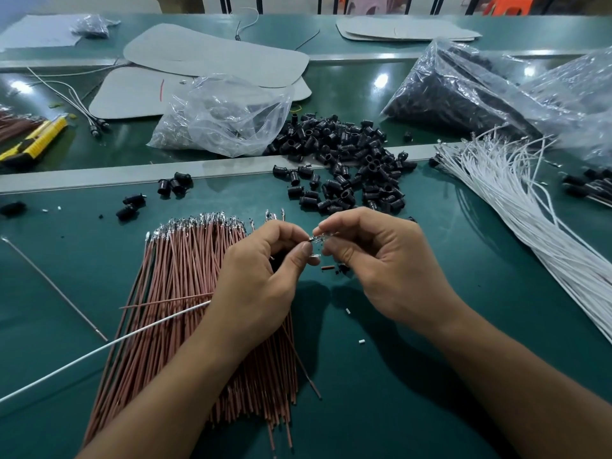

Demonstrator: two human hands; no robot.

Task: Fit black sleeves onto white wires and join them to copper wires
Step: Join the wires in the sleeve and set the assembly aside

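Over copper-wire bundle (172,266): one white wire (66,370) is pinched by curled left hand (261,276). Just right of bundle: metal terminals (316,240) are pinched by fingertips of right hand (381,266). Ends should be kept aligned, pushed straight. Black sleeves (347,160) are heaped beyond bundle.

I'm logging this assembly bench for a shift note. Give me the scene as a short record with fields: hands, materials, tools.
left hand: pinches metal terminals; white wire and one copper wire trail from it leftward
right hand: pinches the same terminals
copper wire bundle: under the left hand
black sleeves: loose pile beyond the hands
white wire bundle: right side of table
utility knife: yellow, far left
sleeve fitted: cannot tell
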